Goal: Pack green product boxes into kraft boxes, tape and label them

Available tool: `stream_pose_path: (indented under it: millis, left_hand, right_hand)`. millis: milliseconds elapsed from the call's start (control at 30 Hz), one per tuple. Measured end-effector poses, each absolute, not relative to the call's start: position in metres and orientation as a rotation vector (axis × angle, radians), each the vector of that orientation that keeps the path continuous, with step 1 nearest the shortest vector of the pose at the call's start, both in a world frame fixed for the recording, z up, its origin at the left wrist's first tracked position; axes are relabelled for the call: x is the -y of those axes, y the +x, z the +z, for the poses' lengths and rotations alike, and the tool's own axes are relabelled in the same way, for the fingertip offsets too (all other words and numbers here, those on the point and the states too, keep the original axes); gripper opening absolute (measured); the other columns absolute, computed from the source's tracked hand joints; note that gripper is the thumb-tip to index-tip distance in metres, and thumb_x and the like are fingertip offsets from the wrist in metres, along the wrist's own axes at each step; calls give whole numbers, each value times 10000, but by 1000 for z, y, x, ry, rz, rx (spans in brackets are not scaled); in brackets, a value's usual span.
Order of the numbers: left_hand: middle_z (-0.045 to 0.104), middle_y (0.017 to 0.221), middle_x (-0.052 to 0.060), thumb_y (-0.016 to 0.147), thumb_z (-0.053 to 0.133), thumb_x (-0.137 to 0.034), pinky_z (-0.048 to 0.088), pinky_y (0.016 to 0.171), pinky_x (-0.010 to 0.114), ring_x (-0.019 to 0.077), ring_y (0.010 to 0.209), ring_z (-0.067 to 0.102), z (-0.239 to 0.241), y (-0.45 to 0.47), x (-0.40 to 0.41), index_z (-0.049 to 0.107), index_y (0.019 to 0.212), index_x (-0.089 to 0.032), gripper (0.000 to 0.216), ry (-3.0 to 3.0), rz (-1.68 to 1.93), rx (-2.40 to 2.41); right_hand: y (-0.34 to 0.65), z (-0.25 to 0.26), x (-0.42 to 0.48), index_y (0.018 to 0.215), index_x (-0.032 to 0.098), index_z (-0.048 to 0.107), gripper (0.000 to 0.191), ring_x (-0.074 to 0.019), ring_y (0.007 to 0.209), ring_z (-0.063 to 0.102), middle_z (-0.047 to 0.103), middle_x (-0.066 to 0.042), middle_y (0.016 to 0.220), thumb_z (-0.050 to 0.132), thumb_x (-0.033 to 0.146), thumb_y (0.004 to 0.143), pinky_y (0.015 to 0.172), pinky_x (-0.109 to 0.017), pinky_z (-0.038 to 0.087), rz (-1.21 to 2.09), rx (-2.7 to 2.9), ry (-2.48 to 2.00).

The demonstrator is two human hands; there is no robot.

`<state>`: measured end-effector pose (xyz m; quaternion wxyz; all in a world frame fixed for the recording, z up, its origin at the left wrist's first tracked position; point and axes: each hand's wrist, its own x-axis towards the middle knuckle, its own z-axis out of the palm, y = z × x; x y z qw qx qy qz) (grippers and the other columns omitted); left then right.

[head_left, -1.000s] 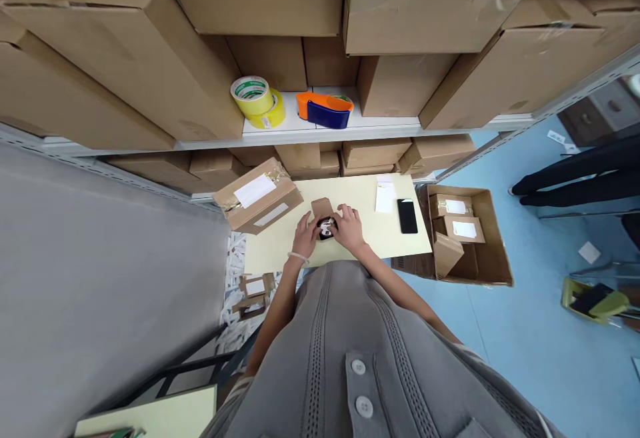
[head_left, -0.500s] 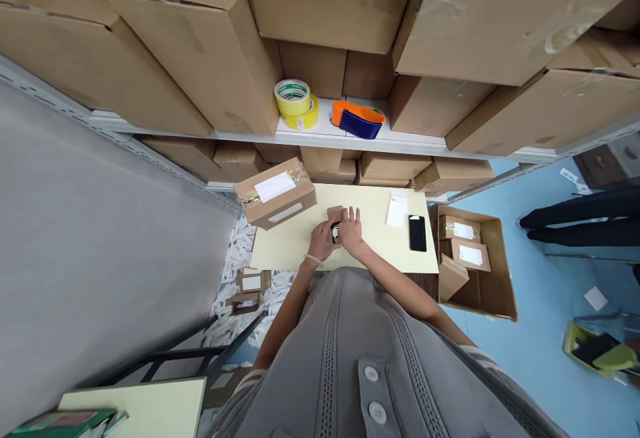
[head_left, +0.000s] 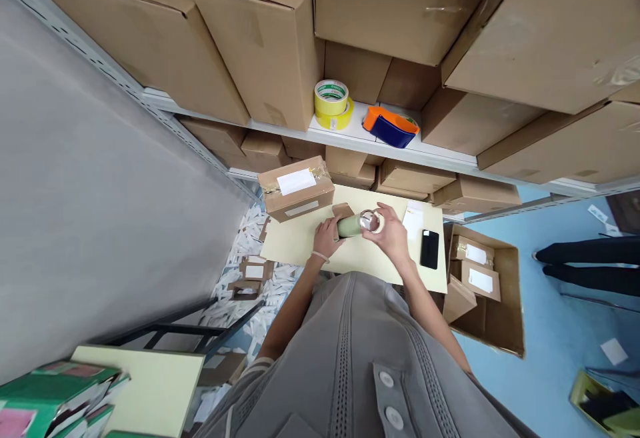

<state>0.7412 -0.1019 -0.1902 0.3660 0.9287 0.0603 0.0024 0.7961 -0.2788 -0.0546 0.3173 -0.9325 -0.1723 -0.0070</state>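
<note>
A pale green cylinder (head_left: 349, 226) with a shiny silver round end lies sideways between my hands, just above the cream table. It looks like a tumbler, but the kind is not certain. My right hand (head_left: 393, 235) curls its fingers and thumb around the silver end. My left hand (head_left: 327, 238) is closed at the other end, around a small brown cardboard box (head_left: 343, 211) that the cylinder sticks out of. Most of that box is hidden by the hand and the cylinder. Behind my left hand stands a taped carton (head_left: 297, 188) with white labels.
A black phone (head_left: 429, 249) and white paper (head_left: 413, 220) lie at the table's right. Beyond its edge stands a large open carton (head_left: 511, 291) holding labelled boxes. Tape rolls (head_left: 332, 105) and an orange-blue tape dispenser (head_left: 391, 127) sit on the shelf above. A person's legs (head_left: 585, 263) show far right.
The green cylinder has come out of the small box toward the right, with my right hand on its end. My left hand stays at the box. The whole view has shifted and tilted.
</note>
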Motion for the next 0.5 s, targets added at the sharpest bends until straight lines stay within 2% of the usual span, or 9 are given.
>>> stream_pose_path:
  millis: [100, 200, 300, 500]
  left_hand:
    - [550, 1306, 116, 739, 731, -300, 386, 1044, 405, 286, 1231, 517, -191, 745, 90, 377, 1441, -250, 788, 2419, 67, -220]
    - [543, 1306, 128, 756, 724, -315, 391, 1035, 416, 299, 1229, 519, -192, 749, 80, 345, 1460, -242, 803, 2429, 49, -290]
    - [543, 1296, 132, 758, 729, -355, 401, 1020, 422, 309, 1226, 525, -193, 752, 75, 318, 1475, -244, 834, 2435, 0, -313]
    - [529, 1318, 135, 751, 734, -406, 406, 1013, 430, 318, 1237, 522, -193, 756, 75, 291, 1491, -260, 875, 2446, -17, -278]
  right_hand:
    - [801, -43, 305, 1147, 169, 599, 542, -230, 853, 676, 671, -95, 1077, 695, 417, 675, 777, -363, 537, 8, 201, -2226]
    - [802, -46, 327, 1129, 163, 601, 563, -187, 738, 663, 674, -56, 957, 702, 479, 674, 712, -326, 535, -39, -20, -2095]
    - [799, -59, 343, 1083, 151, 619, 578, -175, 765, 647, 668, -65, 983, 724, 505, 639, 737, -325, 535, -142, -170, -1990]
    - [781, -91, 364, 985, 141, 654, 514, -214, 890, 643, 693, -82, 931, 720, 494, 617, 801, -354, 523, -214, -381, -1815]
